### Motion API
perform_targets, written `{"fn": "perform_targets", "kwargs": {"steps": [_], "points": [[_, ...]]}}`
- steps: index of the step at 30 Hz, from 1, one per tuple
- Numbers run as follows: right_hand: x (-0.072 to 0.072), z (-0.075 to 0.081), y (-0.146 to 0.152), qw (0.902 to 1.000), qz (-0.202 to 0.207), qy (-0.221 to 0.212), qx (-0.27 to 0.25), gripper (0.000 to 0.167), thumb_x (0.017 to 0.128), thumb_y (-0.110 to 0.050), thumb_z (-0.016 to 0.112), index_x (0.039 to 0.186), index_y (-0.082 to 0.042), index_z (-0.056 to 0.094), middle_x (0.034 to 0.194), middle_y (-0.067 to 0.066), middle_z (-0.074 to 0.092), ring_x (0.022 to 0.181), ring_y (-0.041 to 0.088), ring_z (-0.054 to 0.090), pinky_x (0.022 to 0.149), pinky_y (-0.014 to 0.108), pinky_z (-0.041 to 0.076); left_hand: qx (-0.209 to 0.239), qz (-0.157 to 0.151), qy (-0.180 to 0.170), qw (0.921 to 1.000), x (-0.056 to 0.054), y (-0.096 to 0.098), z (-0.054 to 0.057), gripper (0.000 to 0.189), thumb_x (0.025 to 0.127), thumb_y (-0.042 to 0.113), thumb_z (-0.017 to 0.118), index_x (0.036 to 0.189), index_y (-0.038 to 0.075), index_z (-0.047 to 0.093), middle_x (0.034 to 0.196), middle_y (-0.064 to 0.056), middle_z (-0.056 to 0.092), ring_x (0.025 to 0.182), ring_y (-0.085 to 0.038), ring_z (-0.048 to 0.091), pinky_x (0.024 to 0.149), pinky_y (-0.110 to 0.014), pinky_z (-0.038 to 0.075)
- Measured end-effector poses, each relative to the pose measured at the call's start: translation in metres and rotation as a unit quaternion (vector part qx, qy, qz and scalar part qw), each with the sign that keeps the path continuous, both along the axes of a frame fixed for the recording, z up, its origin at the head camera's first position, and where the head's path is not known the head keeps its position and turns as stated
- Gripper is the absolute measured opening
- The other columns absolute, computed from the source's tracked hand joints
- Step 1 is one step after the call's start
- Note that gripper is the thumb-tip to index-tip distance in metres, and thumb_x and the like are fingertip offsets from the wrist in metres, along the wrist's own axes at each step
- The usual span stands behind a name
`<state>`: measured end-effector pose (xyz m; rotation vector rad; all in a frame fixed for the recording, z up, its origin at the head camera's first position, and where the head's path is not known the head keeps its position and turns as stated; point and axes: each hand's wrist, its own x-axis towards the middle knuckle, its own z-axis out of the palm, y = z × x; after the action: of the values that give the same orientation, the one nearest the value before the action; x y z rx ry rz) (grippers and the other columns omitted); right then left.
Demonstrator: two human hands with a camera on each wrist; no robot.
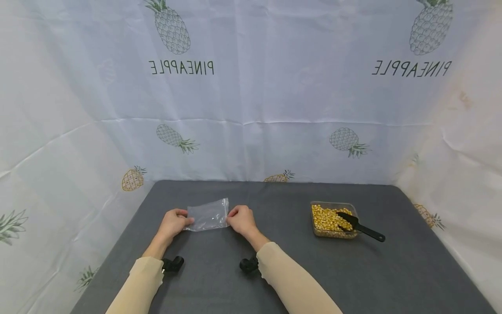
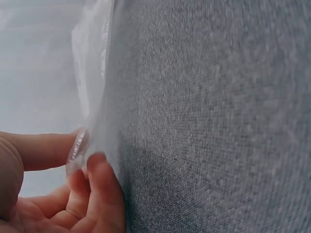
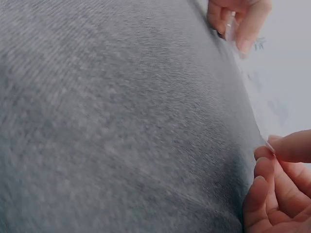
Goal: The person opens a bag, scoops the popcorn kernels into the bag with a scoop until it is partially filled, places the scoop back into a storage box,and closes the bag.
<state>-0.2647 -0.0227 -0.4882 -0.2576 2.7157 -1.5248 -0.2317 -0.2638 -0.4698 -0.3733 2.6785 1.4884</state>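
Note:
A clear plastic zip bag [image 1: 208, 216] is stretched between both hands, low over the grey table, with its zip edge toward the right. My left hand [image 1: 174, 223] pinches the bag's left end between thumb and fingers; the left wrist view shows the film [image 2: 90, 63] rising from that pinch. At the zip edge, my right hand [image 1: 242, 219] pinches the near corner between thumb and forefinger. In the right wrist view that right hand [image 3: 282, 179] is close, its other fingers curled, with the left hand [image 3: 238, 22] at the far end of the bag.
To the right on the grey table [image 1: 274, 279] stands a clear plastic container [image 1: 335, 235] of yellow corn kernels [image 1: 329, 218]. A black scoop [image 1: 361, 226] lies in it, handle out over the near right rim. White pineapple-print cloth [image 1: 243, 96] hangs behind and at both sides.

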Motion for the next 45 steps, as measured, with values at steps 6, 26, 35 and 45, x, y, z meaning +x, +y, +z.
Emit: {"fn": "perform_targets", "kwargs": {"steps": [6,26,35,45], "points": [[0.001,0.002,0.012,0.9944,0.016,-0.043,-0.095,0.009,0.085,-0.005,0.080,0.084,-0.005,0.071,0.073,0.002,0.067,0.062,0.014,0.060,0.057,0.029,0.051,0.039,0.008,0.014,0.9991,0.001,0.003,-0.002,0.048,0.094,0.010,0.072,0.133,-0.008,0.054,0.081,-0.005,0.058,0.069,-0.015,0.057,0.065,-0.033,0.048],[0.012,0.014,0.040,0.9666,0.104,-0.138,-0.190,0.015,0.095,-0.012,0.070,0.103,0.001,0.071,0.075,0.004,0.066,0.064,0.014,0.064,0.060,0.029,0.056,0.162,-0.036,0.018,0.9859,0.007,0.011,0.000,0.050,0.093,0.000,0.070,0.135,-0.008,0.043,0.090,-0.002,0.066,0.073,-0.010,0.060,0.062,-0.025,0.052],[0.019,0.022,0.054,0.9688,0.087,-0.123,-0.197,0.017,0.097,-0.016,0.069,0.101,-0.001,0.074,0.071,0.004,0.066,0.063,0.014,0.064,0.063,0.034,0.059,0.166,-0.052,0.012,0.9847,0.006,0.021,0.004,0.047,0.093,0.002,0.071,0.132,-0.003,0.046,0.088,0.000,0.066,0.075,-0.012,0.058,0.064,-0.028,0.050],[0.021,0.020,0.074,0.9685,0.064,-0.122,-0.207,0.016,0.095,-0.014,0.069,0.098,0.001,0.073,0.074,0.004,0.065,0.063,0.014,0.063,0.062,0.033,0.058,0.184,-0.092,0.026,0.9783,0.010,0.035,0.006,0.046,0.094,0.005,0.072,0.131,-0.004,0.046,0.088,-0.001,0.064,0.073,-0.014,0.060,0.064,-0.029,0.050]]}}
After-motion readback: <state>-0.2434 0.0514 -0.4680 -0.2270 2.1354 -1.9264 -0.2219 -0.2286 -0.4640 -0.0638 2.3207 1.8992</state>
